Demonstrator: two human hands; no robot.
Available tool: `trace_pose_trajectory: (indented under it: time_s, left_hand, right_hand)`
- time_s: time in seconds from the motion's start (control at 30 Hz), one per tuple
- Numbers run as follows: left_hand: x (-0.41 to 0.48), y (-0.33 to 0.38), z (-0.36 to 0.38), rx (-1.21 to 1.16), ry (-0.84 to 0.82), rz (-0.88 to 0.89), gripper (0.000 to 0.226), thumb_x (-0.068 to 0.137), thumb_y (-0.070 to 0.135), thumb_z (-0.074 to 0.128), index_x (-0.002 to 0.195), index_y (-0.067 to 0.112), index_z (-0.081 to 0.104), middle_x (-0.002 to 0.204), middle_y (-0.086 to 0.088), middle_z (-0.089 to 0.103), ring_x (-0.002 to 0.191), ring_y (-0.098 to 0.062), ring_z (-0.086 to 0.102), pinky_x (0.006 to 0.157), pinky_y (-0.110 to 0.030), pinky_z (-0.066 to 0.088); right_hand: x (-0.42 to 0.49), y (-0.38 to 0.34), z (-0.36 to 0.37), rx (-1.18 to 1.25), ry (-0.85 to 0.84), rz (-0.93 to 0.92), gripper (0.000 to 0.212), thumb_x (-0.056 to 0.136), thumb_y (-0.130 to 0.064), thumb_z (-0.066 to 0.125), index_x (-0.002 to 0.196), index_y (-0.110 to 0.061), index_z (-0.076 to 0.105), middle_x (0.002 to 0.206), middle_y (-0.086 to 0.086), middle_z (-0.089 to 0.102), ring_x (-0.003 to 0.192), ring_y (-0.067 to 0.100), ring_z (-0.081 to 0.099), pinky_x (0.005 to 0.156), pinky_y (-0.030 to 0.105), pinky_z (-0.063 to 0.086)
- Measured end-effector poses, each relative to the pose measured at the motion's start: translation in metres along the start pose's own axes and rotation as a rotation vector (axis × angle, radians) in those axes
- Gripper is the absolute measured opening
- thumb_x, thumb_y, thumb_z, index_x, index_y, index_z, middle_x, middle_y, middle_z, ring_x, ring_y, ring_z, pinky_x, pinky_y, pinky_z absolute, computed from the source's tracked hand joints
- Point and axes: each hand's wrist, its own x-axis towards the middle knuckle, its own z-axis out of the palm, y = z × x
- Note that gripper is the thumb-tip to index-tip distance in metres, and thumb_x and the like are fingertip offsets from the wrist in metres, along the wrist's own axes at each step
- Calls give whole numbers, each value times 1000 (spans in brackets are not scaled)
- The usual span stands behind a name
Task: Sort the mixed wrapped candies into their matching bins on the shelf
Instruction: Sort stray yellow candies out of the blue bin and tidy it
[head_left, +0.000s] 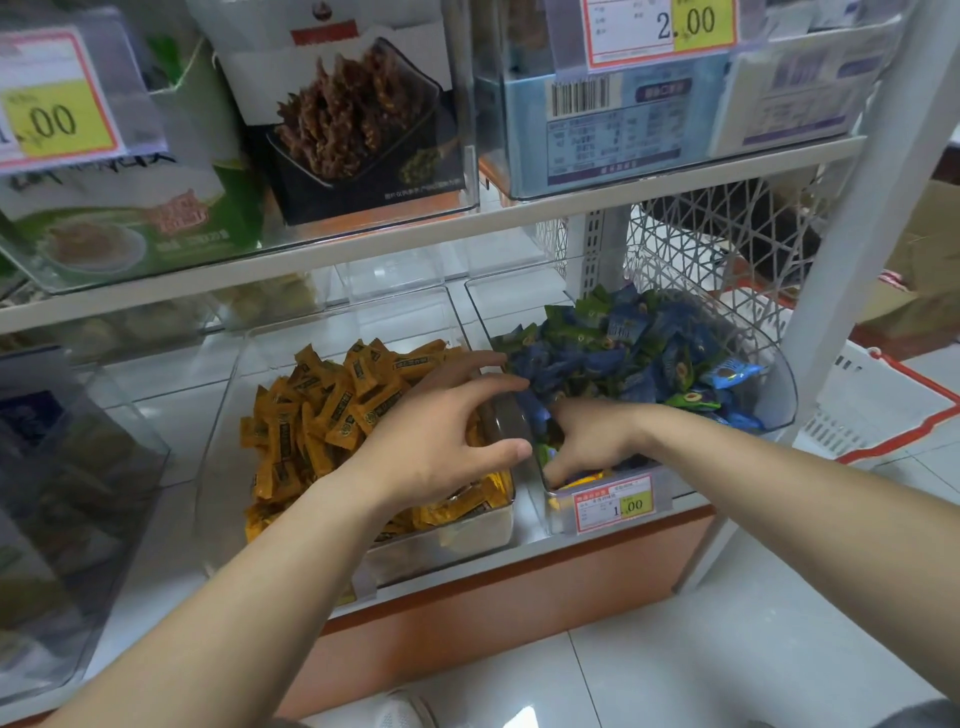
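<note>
Shelf (166, 415): white metal.
Left hand (431, 441): spread, empty, beside clear blue-candy bin (779, 395).
Right hand (597, 441): buried inside; grip unclear.
Tip: pinch only yellow wrappers (587, 479).

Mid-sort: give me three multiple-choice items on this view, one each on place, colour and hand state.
1. Right hand is: A on the upper shelf; B in the blue-and-green candy bin; C in the white basket.
2. Candies in the left bin are: A red; B white; C orange.
3. Left hand is: A spread, holding nothing; B gripping a price tag; C a fist.
B, its fingers dig among blue candies; C, that bin is full of orange; A, its fingers are apart, nothing between them.
</note>
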Motion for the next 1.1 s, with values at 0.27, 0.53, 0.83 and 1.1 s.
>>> trace_pose_trajectory:
  time_s: [0.27,0.53,0.83,1.1]
  left_hand:
    - [1,1,0,-19,5,-12,59,81,62,65,136,45,50,149,21,31,137,-1,28,103,-19,28]
    - [3,1,0,-23,-5,-27,66,76,73,57,135,46,51,147,22,31,135,1,29,100,-20,29]
    - [5,5,-2,-39,-2,-66,69,67,77,55,130,49,53,144,24,34,134,0,34,102,-24,36]
    - [9,15,-2,-42,60,-99,75,71,78,53,137,43,47,143,18,47,131,-4,42,104,-25,39]
  right_hand:
    - [-14,10,-19,86,3,-76,26,84,-42,75,90,-27,55,76,-15,56,64,5,55,49,13,43]
    - [-26,22,-27,169,-53,-98,20,83,-40,77,101,-32,75,89,-18,67,78,4,61,62,15,46]
    - [-31,25,-35,226,241,-150,10,78,-35,83,81,-41,76,65,-21,62,62,0,55,52,12,37]
    - [-40,23,-46,474,553,-136,13,87,-24,76,86,-37,77,85,-27,70,86,-16,60,72,2,40]
